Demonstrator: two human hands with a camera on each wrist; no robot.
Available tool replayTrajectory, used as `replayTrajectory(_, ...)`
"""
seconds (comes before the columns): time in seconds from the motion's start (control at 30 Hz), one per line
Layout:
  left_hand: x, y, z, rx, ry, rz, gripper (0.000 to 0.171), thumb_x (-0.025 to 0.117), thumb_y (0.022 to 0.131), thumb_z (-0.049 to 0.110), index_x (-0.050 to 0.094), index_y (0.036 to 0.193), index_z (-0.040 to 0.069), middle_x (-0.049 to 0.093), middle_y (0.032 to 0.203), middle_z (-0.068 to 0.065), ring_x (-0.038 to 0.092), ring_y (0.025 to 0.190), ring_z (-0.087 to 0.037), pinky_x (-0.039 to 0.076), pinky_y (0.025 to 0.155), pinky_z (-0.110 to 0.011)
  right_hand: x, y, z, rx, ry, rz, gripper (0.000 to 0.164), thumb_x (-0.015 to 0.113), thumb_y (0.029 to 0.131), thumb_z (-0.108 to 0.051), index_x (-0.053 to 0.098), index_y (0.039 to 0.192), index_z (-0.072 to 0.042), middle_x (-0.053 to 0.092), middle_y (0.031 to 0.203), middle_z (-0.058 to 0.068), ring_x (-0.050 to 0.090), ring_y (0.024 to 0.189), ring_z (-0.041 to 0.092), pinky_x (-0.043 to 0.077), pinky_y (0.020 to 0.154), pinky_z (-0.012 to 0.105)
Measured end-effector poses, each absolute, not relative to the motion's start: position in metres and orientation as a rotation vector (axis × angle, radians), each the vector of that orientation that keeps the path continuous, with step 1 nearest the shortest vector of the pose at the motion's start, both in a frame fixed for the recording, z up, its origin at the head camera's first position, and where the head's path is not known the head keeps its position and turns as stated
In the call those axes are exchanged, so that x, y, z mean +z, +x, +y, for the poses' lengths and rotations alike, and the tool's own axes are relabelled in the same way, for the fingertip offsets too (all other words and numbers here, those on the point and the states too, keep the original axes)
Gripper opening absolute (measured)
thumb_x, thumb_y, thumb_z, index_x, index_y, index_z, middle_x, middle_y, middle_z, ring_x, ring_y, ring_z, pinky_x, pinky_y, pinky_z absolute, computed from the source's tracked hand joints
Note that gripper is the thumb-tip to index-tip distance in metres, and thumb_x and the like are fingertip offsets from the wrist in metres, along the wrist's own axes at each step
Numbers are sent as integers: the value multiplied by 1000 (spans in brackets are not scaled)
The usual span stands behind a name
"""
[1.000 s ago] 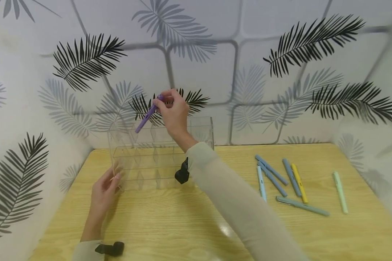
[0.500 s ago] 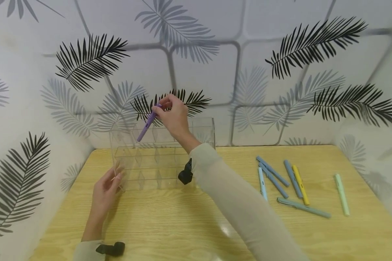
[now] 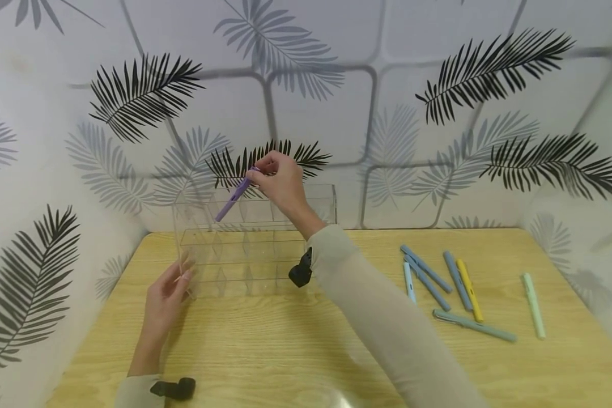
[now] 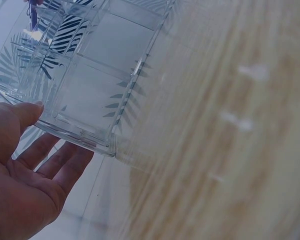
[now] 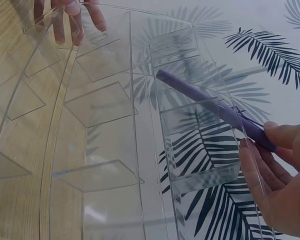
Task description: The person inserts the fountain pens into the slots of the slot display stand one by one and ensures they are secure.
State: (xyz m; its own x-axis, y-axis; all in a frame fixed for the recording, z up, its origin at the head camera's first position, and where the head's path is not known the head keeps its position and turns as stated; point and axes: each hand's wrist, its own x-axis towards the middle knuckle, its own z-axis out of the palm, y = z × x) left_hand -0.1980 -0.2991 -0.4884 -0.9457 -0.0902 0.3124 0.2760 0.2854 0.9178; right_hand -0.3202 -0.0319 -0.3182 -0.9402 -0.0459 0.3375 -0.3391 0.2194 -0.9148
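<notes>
A clear acrylic organizer (image 3: 257, 252) with rows of compartments stands upright on the table against the wall. My left hand (image 3: 165, 297) holds its left side edge, thumb on one face and fingers on the other, as the left wrist view shows. My right hand (image 3: 284, 184) pinches a purple pen (image 3: 234, 196) near its upper end. The pen slants down to the left at the organizer's top row. In the right wrist view the purple pen (image 5: 190, 91) shows partly through clear panels; I cannot tell how far its lower tip is inside a compartment.
To the right on the wooden table (image 3: 265, 351) lie several pens: blue-grey ones (image 3: 428, 281), a light blue one (image 3: 409, 281), a yellow one (image 3: 470, 290), a grey-green one (image 3: 474, 324) and a pale green one (image 3: 533, 306). Leaf-patterned wall covering (image 3: 316, 124) rises behind.
My right hand has come down and then shifted slightly right with the purple pen, whose lower tip now sits lower at the top row. My left hand keeps its hold on the organizer.
</notes>
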Motion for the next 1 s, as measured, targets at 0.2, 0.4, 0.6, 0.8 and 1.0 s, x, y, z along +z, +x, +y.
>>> replayTrajectory(0.2,-489,-198,-299,-1706,-168,-2244,44,55,107,9,50,150,2,60,139,-23,65,114,-3,56,85,-23,-318,-321,-30,1816,361,-2262,14,79,92,-12,68,98,-6,75,92,8,72,77,21,58,64,26)
replayTrajectory(0.4,-487,-198,-298,-1717,-145,-2247,44,56,107,12,51,150,3,63,138,-13,64,115,-2,56,86,-23,-318,-321,-29,1835,381,-2235,14,79,92,-10,68,98,-5,74,93,10,74,81,27,60,65,28)
replayTrajectory(0.6,-486,-197,-298,-1702,-155,-2256,44,56,107,12,51,150,4,63,139,-12,64,115,-2,56,85,-23,-316,-322,-27,1861,393,-2240,18,80,91,-10,68,102,-2,74,93,10,74,81,27,61,68,29)
replayTrajectory(0.8,-486,-196,-298,-1682,-160,-2275,44,53,109,14,49,152,6,55,142,-29,64,116,-2,57,84,-23,-313,-321,-17,1898,463,-2227,30,80,92,-12,67,115,3,72,99,13,73,88,38,62,72,36)
replayTrajectory(1.0,-486,-196,-299,-1690,-164,-2274,45,53,109,15,48,153,6,55,143,-28,63,116,-2,57,84,-23,-305,-307,11,1880,502,-2228,31,75,96,-15,66,121,0,71,107,12,71,95,26,61,79,36)
